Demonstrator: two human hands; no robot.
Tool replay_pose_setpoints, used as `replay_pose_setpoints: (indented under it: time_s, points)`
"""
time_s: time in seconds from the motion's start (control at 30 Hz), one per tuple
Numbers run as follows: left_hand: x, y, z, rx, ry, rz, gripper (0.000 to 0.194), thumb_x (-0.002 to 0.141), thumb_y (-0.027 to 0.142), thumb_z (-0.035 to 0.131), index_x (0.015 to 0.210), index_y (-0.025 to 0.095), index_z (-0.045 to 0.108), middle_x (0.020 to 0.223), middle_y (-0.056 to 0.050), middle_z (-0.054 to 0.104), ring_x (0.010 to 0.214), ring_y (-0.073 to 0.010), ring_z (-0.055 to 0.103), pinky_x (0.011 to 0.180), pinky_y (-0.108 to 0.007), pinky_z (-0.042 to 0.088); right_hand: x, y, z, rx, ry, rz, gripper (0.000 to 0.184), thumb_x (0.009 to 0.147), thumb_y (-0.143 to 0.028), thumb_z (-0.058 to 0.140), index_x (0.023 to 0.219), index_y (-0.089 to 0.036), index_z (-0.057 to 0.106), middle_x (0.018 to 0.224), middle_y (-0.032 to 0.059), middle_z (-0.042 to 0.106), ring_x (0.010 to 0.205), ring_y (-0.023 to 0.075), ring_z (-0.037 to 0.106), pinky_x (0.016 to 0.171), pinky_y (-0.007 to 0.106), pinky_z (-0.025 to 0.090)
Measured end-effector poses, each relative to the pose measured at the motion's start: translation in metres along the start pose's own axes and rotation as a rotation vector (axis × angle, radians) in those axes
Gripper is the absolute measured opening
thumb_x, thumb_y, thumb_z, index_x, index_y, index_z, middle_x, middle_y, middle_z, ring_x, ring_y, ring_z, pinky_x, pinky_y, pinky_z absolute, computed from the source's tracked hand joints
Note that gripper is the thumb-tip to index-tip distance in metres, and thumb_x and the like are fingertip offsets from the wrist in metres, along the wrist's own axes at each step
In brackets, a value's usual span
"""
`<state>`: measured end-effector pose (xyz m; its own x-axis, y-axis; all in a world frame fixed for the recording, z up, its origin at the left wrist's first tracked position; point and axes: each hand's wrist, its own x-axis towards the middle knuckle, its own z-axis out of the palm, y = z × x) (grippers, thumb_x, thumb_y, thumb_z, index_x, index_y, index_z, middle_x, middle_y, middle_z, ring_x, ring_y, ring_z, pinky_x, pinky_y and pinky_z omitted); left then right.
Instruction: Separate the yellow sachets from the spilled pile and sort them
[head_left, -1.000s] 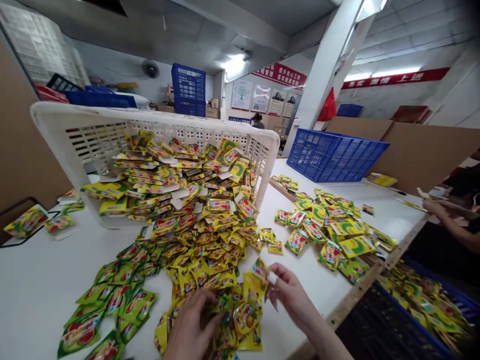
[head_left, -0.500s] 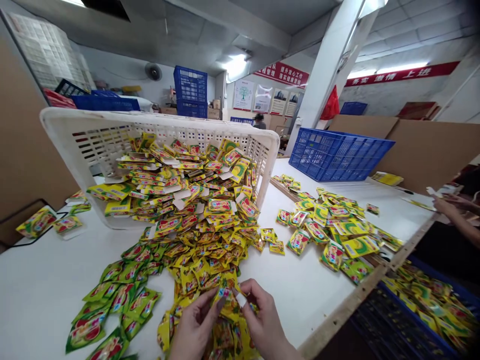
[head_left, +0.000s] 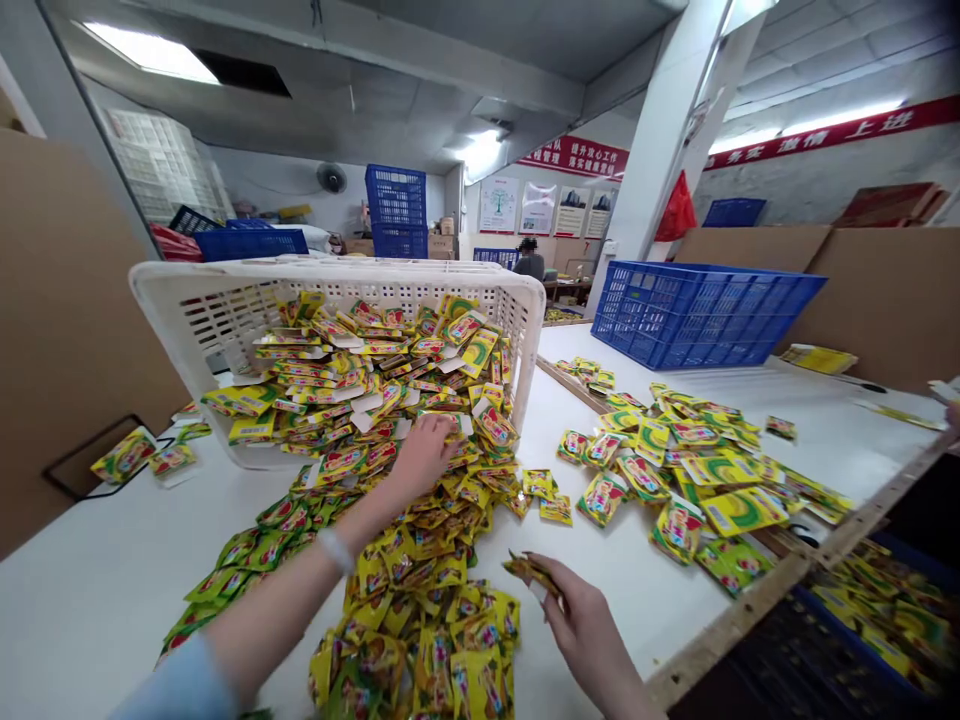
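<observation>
My left hand (head_left: 426,452) reaches forward to the mouth of the white plastic crate (head_left: 154,320), its bent fingers closed over a small yellow box (head_left: 454,420) on the heap. The fingers partly cover that box. My right hand (head_left: 589,625) pinches small yellow sachets (head_left: 534,574), seen nearly edge-on, above the white table; how many cannot be told. Beneath my left forearm, yellow sachets (head_left: 409,560) spill in a thick pile toward me. Green sachets (head_left: 274,548) lie left of them, partly hidden by the arm. Small yellow boxes (head_left: 315,375) fill the tipped crate.
Flat yellow boxes (head_left: 694,465) are spread on the white table (head_left: 540,650) at right, near its wooden edge (head_left: 724,640). Behind them stands a blue crate (head_left: 697,315). Another blue crate with packets (head_left: 885,610) sits below the edge. A person (head_left: 529,260) is in the background.
My left hand has left the sachet pile and moved forward to the boxes in the crate. My right hand has drawn to the right, with sachets in its fingers. The view has shifted slightly.
</observation>
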<state>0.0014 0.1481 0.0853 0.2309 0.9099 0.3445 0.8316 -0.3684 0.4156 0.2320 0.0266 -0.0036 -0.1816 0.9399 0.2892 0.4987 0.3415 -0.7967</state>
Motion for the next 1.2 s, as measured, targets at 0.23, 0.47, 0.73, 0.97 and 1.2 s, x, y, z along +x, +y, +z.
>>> replay_pose_setpoints:
  time_s: [0.23,0.47,0.73,0.97,1.2]
  points:
    - [0.073,-0.033,-0.007,0.205,-0.133,-0.112,0.039,0.072,0.040,0.063,0.098,0.013,0.055,0.112,-0.011,0.052,0.111,-0.0288,0.043,0.096,-0.052,0.029,-0.031,0.040,-0.003,-0.355,-0.062,-0.174,0.046,0.070,-0.004,0.042,0.111,-0.020,0.056,0.098,0.0088,0.066,0.088,0.0243,0.059,0.078,0.036,0.051]
    - [-0.002,-0.024,-0.019,0.112,-0.187,-0.186,0.071,0.062,0.049,0.064,0.119,0.012,0.043,0.113,-0.016,0.047,0.109,-0.0330,0.045,0.088,-0.041,0.041,-0.022,0.017,-0.004,0.420,-0.014,0.155,0.022,0.080,-0.034,0.051,0.091,-0.018,0.059,0.066,0.0027,0.060,0.053,0.0141,0.055,0.048,0.024,0.047]
    - [-0.154,0.035,0.009,-0.302,-0.113,-0.167,0.056,0.064,0.019,0.058,0.118,0.020,0.043,0.124,-0.011,0.046,0.116,-0.0260,0.043,0.099,-0.039,0.035,-0.020,-0.047,0.027,0.897,-0.333,0.334,0.040,0.071,-0.048,0.062,0.095,-0.016,0.058,0.064,0.0002,0.056,0.042,0.0081,0.050,0.034,0.016,0.036]
    - [-0.176,0.018,-0.001,-0.713,-0.403,-0.343,0.079,0.060,0.023,0.069,0.130,0.026,0.034,0.132,-0.004,0.046,0.120,-0.0250,0.043,0.101,-0.035,0.037,-0.020,-0.064,0.015,0.616,-0.354,0.074,0.019,0.075,-0.035,0.061,0.085,-0.019,0.062,0.094,0.0062,0.058,0.082,0.0167,0.056,0.069,0.027,0.048]
    - [-0.193,0.028,0.033,-0.130,-0.212,-0.338,0.076,0.070,0.018,0.052,0.138,0.020,0.018,0.144,-0.013,0.024,0.131,-0.0297,0.023,0.103,-0.046,0.030,-0.023,-0.058,0.031,0.875,-0.362,0.431,0.040,0.071,-0.046,0.063,0.097,-0.018,0.053,0.067,-0.0004,0.057,0.039,0.0072,0.051,0.031,0.015,0.036]
